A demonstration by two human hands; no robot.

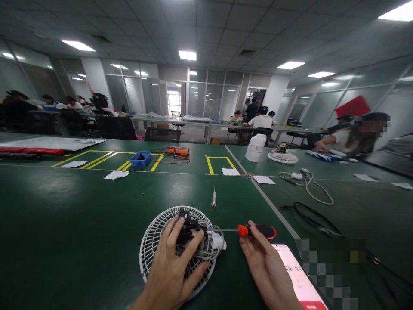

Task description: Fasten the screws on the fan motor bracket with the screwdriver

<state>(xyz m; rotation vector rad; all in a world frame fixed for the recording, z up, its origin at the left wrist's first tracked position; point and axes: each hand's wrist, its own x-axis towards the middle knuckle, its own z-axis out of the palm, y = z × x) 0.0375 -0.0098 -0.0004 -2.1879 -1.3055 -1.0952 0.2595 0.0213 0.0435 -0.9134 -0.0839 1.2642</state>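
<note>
A round white fan grille lies flat on the green table near me, with a small black motor assembly and white wires on top of it. My left hand rests over the grille, fingers curled round the motor assembly. A screwdriver with a red and black handle points left, its metal shaft reaching into the assembly. My right hand lies palm up just under the handle, fingers stretched out and touching it.
A small silver screwdriver lies beyond the grille. A phone with a pink screen sits by my right wrist. Farther off are a white cable, black cable, blue tray, orange multimeter, paper slips and another white fan. People sit at distant tables.
</note>
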